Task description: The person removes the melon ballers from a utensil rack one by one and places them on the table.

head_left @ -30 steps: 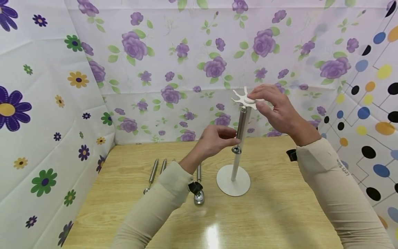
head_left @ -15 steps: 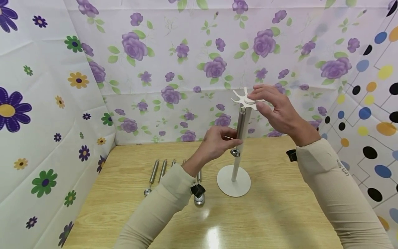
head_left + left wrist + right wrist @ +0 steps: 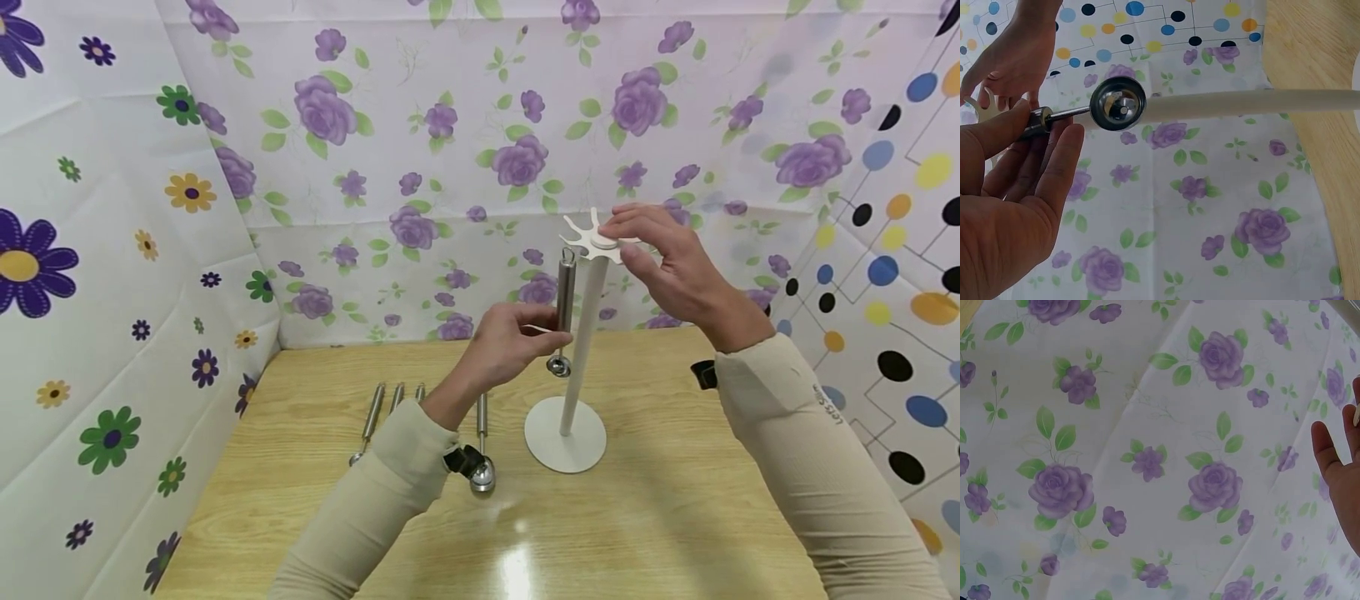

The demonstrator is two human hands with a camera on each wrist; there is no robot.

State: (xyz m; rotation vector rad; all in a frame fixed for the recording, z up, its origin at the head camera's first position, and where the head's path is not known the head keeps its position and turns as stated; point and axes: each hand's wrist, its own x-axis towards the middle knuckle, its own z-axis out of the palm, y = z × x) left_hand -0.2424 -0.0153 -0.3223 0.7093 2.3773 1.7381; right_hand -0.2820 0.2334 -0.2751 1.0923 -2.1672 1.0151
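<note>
In the head view, my left hand (image 3: 517,337) pinches a small metal scoop (image 3: 566,287) by its tubular handle. It hangs nearly upright, loop end up and round bowl down, just left of the white stand's pole (image 3: 587,333). The loop is close to the prongs of the stand's top (image 3: 592,240). In the left wrist view the bowl (image 3: 1118,104) shows beyond my thumb and fingers. My right hand (image 3: 667,258) holds the stand's top at its hub, fingers over it and thumb at the near edge. Only part of that hand (image 3: 1344,478) shows in the right wrist view.
Several similar metal scoops lie on the wooden table (image 3: 675,500), partly hidden behind my left arm. One scoop (image 3: 482,473) lies left of the stand's round white base (image 3: 540,446). A floral cloth (image 3: 420,167) hangs behind, with patterned cloths at both sides.
My left hand has shifted slightly left with the scoop, whose loop is now left of the pole rather than over it. My right hand stays on the stand's top.
</note>
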